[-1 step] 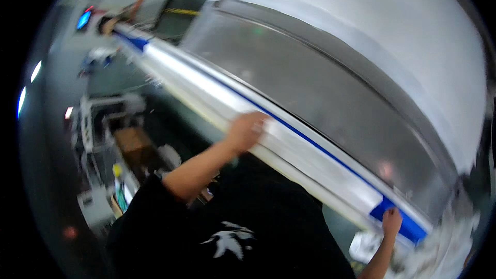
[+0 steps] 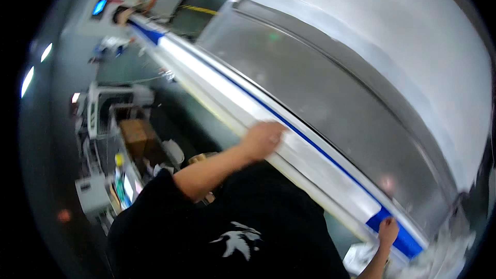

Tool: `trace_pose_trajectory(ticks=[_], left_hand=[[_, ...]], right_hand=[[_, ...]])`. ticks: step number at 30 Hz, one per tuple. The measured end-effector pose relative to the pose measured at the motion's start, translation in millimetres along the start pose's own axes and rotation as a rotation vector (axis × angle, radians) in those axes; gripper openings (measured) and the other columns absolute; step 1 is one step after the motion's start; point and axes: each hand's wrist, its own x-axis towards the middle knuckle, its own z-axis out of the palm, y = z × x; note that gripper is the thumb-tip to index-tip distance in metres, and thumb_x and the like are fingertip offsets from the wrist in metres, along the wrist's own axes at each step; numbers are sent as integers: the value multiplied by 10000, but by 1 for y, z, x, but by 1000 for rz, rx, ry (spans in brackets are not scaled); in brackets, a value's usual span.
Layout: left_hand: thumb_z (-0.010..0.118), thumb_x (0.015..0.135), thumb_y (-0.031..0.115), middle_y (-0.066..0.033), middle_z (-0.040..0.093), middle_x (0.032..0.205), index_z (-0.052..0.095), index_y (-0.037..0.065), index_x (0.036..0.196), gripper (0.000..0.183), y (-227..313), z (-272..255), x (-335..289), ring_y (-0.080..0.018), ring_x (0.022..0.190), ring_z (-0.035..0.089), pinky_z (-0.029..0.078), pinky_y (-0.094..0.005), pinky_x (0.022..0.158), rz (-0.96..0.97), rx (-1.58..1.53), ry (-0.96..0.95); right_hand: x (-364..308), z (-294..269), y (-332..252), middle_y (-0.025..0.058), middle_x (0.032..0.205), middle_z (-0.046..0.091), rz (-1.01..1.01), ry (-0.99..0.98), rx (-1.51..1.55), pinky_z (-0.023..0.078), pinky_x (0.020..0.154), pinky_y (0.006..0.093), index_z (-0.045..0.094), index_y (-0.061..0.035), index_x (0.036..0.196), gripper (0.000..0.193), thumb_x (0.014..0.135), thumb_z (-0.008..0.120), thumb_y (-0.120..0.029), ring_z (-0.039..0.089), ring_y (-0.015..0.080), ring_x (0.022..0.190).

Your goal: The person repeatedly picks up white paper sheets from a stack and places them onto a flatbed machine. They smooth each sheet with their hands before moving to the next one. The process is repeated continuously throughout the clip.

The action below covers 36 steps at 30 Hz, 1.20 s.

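A long white sheet or film strip lies along a narrow bar that slants from upper left to lower right before me. Blue surface shows at both ends of the bar and as a thin line along its far side. My left hand is over the middle of the white strip, its fingers curled closed and slightly blurred; a pale bit shows at the fingertips, too unclear to name. At the lower right, my right hand is closed at the blue end section, beside the white strip's end. What its fingers hold is hidden.
Beyond the bar lies a broad grey metal surface under a big white curved cover. Crumpled pale plastic hangs at the lower right. On the left stand a cart with a brown cardboard box and a yellow-capped bottle.
The view has turned slightly. My left hand has shifted a little to the right along the white strip. My right hand stays at the blue end.
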Motion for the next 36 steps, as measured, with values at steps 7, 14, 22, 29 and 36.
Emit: trace_pose_trajectory(ticks=[7,14,22,29,36], left_hand=[[594,766,100,-97,619,856,622,74,983,220,47,14,-51,-296,757,601,491,-397,668,285,-165,-5],[543,816,127,-95,603,879,613,86,989,191,41,4,-61,-297,774,597,483,-403,686,258,-173,63],[551,815,141,-101,629,909,620,96,1015,216,-10,5,-113,-293,825,609,496,-407,710,212,-231,141],[476,859,259,-139,591,1120,557,112,1172,356,-119,61,-209,-310,1044,572,467,-447,853,-314,50,-473],[428,835,257,-164,590,1164,611,80,1135,393,-230,154,-359,-350,1081,550,429,-459,916,-734,-258,-420]], right_hand=[[-4,25,-104,137,640,604,-299,-17,365,471,576,322,605,-6,762,113,780,587,-116,608,235,585],[-18,7,-162,125,680,633,-469,-126,472,486,597,299,631,-4,810,128,788,632,-129,621,190,612],[-65,-27,-264,146,900,657,-797,-277,460,494,740,329,651,-33,961,194,847,612,-186,641,256,830],[-127,2,-349,207,872,633,-876,-511,332,473,710,418,635,-45,978,264,905,493,-255,604,379,829],[-140,108,-369,192,849,627,-1046,-543,45,459,690,448,590,-59,1063,284,920,457,-265,594,373,792]])
